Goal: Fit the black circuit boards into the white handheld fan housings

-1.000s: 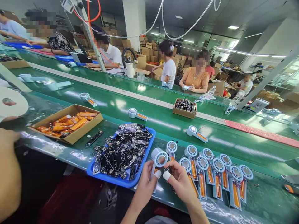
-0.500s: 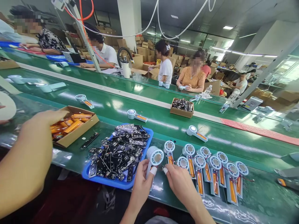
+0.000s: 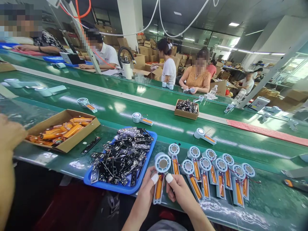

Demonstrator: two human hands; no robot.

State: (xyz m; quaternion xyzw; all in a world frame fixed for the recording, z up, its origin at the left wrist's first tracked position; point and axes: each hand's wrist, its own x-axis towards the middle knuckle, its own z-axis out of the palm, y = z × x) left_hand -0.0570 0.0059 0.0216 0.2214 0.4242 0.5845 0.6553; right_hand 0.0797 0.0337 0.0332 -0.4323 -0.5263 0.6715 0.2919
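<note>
My left hand (image 3: 147,186) is closed around a light-blue handheld fan body (image 3: 163,163), its round grille up and an orange battery (image 3: 158,189) lying in the open handle. Close against its right side, my right hand (image 3: 180,189) pinches something at the neck; a thin dark piece shows under the fingers, too hidden to name. Both thumbs wear white covers. Left of my hands a blue tray (image 3: 154,150) is heaped with black circuit boards (image 3: 125,157). To the right stand several similar fan bodies (image 3: 205,164) with batteries and thin red wires.
A cardboard box (image 3: 68,146) of orange batteries sits at left, beside a single circuit board (image 3: 90,145). Another person's arm (image 3: 7,160) reaches in there. Spaced fan bodies (image 3: 136,117) lie on the green conveyor (image 3: 115,114). Co-workers sit across, near another box of boards (image 3: 186,112).
The fan body has turned in my left hand, so its battery now faces me. My right hand has come closer against it. The other person's arm has drawn back left from the battery box.
</note>
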